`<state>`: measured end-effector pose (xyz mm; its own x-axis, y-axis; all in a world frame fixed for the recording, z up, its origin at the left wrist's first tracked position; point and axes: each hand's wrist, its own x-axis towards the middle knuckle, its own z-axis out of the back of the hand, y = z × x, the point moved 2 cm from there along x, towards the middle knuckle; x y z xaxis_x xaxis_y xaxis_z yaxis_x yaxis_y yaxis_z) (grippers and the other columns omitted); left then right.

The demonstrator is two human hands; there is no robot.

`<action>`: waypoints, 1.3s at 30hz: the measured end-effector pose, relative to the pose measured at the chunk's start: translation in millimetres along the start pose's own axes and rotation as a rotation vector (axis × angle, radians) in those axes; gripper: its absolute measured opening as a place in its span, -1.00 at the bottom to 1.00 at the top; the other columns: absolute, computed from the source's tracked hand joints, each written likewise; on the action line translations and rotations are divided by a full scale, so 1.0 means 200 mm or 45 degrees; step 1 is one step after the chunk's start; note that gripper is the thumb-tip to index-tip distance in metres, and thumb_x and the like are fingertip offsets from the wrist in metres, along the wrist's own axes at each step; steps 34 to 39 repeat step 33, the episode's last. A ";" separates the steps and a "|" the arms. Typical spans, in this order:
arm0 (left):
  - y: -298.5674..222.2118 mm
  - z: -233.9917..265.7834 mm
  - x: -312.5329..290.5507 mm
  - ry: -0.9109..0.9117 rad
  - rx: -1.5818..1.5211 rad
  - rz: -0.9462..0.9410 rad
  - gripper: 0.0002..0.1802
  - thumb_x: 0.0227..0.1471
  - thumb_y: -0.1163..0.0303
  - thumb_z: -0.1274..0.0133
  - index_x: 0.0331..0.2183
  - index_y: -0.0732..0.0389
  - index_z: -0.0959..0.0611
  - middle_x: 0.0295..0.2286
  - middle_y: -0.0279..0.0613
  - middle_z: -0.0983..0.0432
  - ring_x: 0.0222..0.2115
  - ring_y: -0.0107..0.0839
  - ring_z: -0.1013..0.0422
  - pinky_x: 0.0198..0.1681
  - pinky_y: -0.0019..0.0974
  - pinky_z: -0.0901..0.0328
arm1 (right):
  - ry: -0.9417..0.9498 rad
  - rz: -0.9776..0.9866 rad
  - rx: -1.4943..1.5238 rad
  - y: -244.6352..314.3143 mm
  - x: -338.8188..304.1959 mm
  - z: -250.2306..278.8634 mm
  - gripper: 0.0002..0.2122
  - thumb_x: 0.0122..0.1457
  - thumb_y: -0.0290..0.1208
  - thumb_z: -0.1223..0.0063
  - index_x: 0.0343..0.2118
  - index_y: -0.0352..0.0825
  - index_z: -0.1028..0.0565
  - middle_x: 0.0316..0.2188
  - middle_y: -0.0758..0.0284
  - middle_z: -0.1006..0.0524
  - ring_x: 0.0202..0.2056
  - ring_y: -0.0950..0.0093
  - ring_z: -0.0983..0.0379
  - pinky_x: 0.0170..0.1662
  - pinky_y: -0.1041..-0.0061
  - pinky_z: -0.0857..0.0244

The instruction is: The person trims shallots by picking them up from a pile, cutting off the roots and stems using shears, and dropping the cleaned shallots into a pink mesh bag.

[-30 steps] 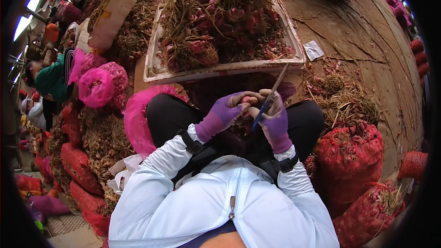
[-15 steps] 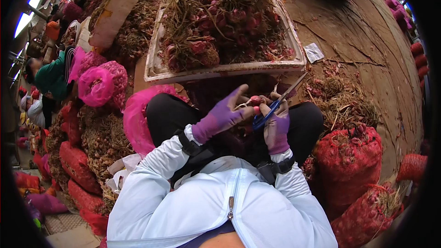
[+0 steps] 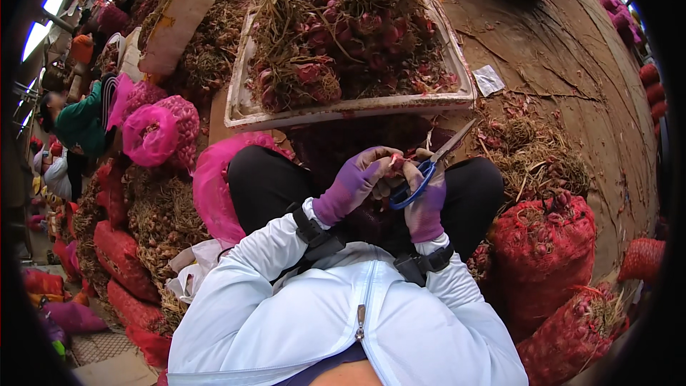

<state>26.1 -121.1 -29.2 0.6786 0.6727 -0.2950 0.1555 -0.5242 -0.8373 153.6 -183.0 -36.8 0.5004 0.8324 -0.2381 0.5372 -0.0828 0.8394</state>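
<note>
In my lap, between both knees, a small red shallot (image 3: 396,162) is pinched by the fingertips of my left hand (image 3: 355,184), which wears a purple and grey glove. My right hand (image 3: 427,207), gloved alike, grips blue-handled scissors (image 3: 450,144). Their blades point up and to the right, away from the shallot. The right thumb and fingertips also touch the shallot from its right side. Just beyond my hands stands a dirty white foam tray (image 3: 350,111), heaped with dried-leaf shallot bunches (image 3: 364,36).
Pink mesh (image 3: 211,186) lies by my left knee, with a filled pink mesh bag (image 3: 179,125) farther left. Full red mesh sacks (image 3: 547,261) stand at my right. Dry stalks (image 3: 532,150) litter the floor by the tray. A person in green (image 3: 80,125) sits far left.
My left hand has moved right and closed its spread fingers on the shallot at my right fingertips. The scissors stay in my right hand, shifted slightly.
</note>
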 end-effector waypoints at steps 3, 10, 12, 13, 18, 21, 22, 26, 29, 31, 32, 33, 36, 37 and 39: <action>0.04 -0.04 0.00 -0.086 0.224 -0.118 -0.63 0.21 0.22 0.06 -0.05 0.25 -0.46 -0.34 -0.37 -0.51 -0.47 -0.68 -0.40 -0.39 -0.60 -0.31 | 0.033 0.051 -0.009 -0.01 -0.01 -0.03 -0.62 0.06 -0.66 -0.10 -0.06 -0.33 -0.28 -0.34 0.29 -0.49 -0.38 0.57 -0.47 -0.33 0.64 -0.38; 0.01 -0.05 0.00 -0.194 0.150 -0.262 -0.62 0.24 0.15 0.13 -0.13 0.27 -0.52 -0.37 -0.35 -0.50 -0.42 -0.68 -0.38 -0.32 -0.63 -0.30 | 0.088 0.097 0.022 0.05 -0.03 -0.07 -0.58 0.02 -0.63 -0.16 -0.05 -0.35 -0.28 -0.30 0.29 -0.47 -0.34 0.60 -0.44 -0.30 0.68 -0.35; 0.00 -0.05 -0.02 -0.214 -0.133 -0.045 -0.57 0.24 0.10 0.15 -0.08 0.27 -0.48 -0.44 -0.41 -0.44 -0.49 -0.70 -0.31 -0.41 -0.66 -0.23 | 0.048 -0.005 0.107 0.06 -0.02 -0.05 -0.60 0.04 -0.60 -0.14 -0.05 -0.35 -0.28 -0.30 0.28 -0.47 -0.34 0.59 -0.45 -0.28 0.66 -0.35; 0.01 -0.04 -0.02 -0.215 -0.134 -0.047 -0.57 0.24 0.10 0.15 -0.08 0.27 -0.48 -0.44 -0.41 -0.44 -0.49 -0.70 -0.31 -0.41 -0.66 -0.23 | 0.061 -0.081 0.185 0.06 -0.01 -0.04 -0.62 0.07 -0.57 -0.11 -0.05 -0.35 -0.27 -0.29 0.27 -0.48 -0.34 0.57 -0.45 -0.26 0.63 -0.36; -0.06 0.07 -0.01 0.033 -0.459 -0.118 -0.43 0.20 -0.01 0.12 0.03 0.26 -0.37 -0.41 -0.39 -0.37 -0.49 -0.65 -0.30 -0.43 -0.58 -0.23 | 0.086 -0.233 0.058 0.13 0.03 0.01 -0.64 0.11 -0.53 -0.08 -0.04 -0.35 -0.26 -0.22 0.21 -0.47 -0.28 0.54 -0.45 -0.21 0.58 -0.37; -0.11 0.07 -0.02 0.036 0.095 0.132 -0.45 0.20 0.09 0.07 0.08 0.27 -0.34 -0.33 -0.37 -0.42 -0.44 -0.63 -0.33 -0.38 -0.53 -0.28 | 0.097 -0.007 -0.464 0.02 0.07 0.09 -0.61 0.08 -0.57 -0.13 -0.04 -0.35 -0.26 -0.17 0.21 -0.46 -0.23 0.58 -0.43 -0.21 0.64 -0.36; -0.11 0.08 -0.02 0.031 0.092 0.128 -0.45 0.20 0.09 0.07 0.08 0.27 -0.34 -0.33 -0.37 -0.42 -0.44 -0.63 -0.33 -0.38 -0.53 -0.28 | 0.103 -0.008 -0.466 0.02 0.06 0.07 -0.61 0.08 -0.57 -0.13 -0.04 -0.35 -0.26 -0.17 0.21 -0.46 -0.23 0.58 -0.43 -0.21 0.64 -0.36; -0.07 0.12 0.01 0.034 0.929 -0.203 -0.29 0.06 0.44 -0.06 0.21 0.19 -0.17 -0.22 -0.22 -0.50 -0.37 -0.37 -0.47 -0.30 -0.37 -0.36 | 0.406 0.057 -0.330 0.02 0.01 -0.02 -0.60 0.05 -0.61 -0.16 -0.05 -0.33 -0.30 -0.16 0.28 -0.46 -0.16 0.61 -0.41 -0.15 0.66 -0.33; -0.08 0.08 0.00 0.124 1.664 -0.314 -0.04 -0.13 0.44 -0.15 0.25 0.12 -0.04 -0.31 0.07 -0.48 -0.31 -0.07 -0.48 -0.27 -0.19 -0.37 | 0.553 0.141 -0.691 0.02 0.00 -0.05 -0.65 0.01 -0.64 -0.17 -0.11 -0.34 -0.38 -0.29 0.41 -0.49 -0.24 0.64 -0.46 -0.17 0.65 -0.35; -0.06 0.08 0.02 0.137 1.574 -0.335 -0.03 -0.13 0.41 -0.17 0.25 0.09 -0.03 -0.29 0.06 -0.49 -0.30 -0.07 -0.48 -0.26 -0.18 -0.37 | 0.555 0.173 -0.727 0.03 0.01 -0.05 -0.65 0.01 -0.64 -0.16 -0.12 -0.34 -0.39 -0.32 0.40 -0.50 -0.26 0.64 -0.47 -0.18 0.64 -0.36; -0.07 0.09 0.02 0.150 1.489 -0.358 -0.01 -0.13 0.38 -0.18 0.26 0.07 -0.02 -0.28 0.06 -0.49 -0.30 -0.08 -0.49 -0.26 -0.18 -0.37 | 0.556 0.208 -0.760 0.04 0.02 -0.05 -0.66 0.00 -0.64 -0.16 -0.12 -0.35 -0.39 -0.34 0.40 -0.51 -0.27 0.64 -0.48 -0.19 0.64 -0.37; -0.07 0.09 0.02 0.159 1.378 -0.335 0.01 -0.12 0.35 -0.19 0.27 0.04 0.02 -0.26 0.07 -0.48 -0.29 -0.11 -0.50 -0.24 -0.18 -0.37 | 0.564 0.206 -0.761 0.04 0.02 -0.05 -0.66 0.00 -0.64 -0.16 -0.12 -0.35 -0.39 -0.34 0.40 -0.51 -0.27 0.64 -0.48 -0.19 0.64 -0.37; -0.07 0.09 0.02 0.159 1.378 -0.335 0.01 -0.12 0.35 -0.19 0.27 0.04 0.02 -0.26 0.07 -0.48 -0.29 -0.11 -0.50 -0.24 -0.18 -0.37 | 0.564 0.206 -0.761 0.04 0.02 -0.05 -0.66 0.00 -0.64 -0.16 -0.12 -0.35 -0.39 -0.34 0.40 -0.51 -0.27 0.64 -0.48 -0.19 0.64 -0.37; -0.07 0.09 0.02 0.159 1.378 -0.335 0.01 -0.12 0.35 -0.19 0.27 0.04 0.02 -0.26 0.07 -0.48 -0.29 -0.11 -0.50 -0.24 -0.18 -0.37 | 0.564 0.206 -0.761 0.04 0.02 -0.05 -0.66 0.00 -0.64 -0.16 -0.12 -0.35 -0.39 -0.34 0.40 -0.51 -0.27 0.64 -0.48 -0.19 0.64 -0.37; -0.07 0.09 0.02 0.159 1.378 -0.335 0.01 -0.12 0.35 -0.19 0.27 0.04 0.02 -0.26 0.07 -0.48 -0.29 -0.11 -0.50 -0.24 -0.18 -0.37 | 0.564 0.206 -0.761 0.04 0.02 -0.05 -0.66 0.00 -0.64 -0.16 -0.12 -0.35 -0.39 -0.34 0.40 -0.51 -0.27 0.64 -0.48 -0.19 0.64 -0.37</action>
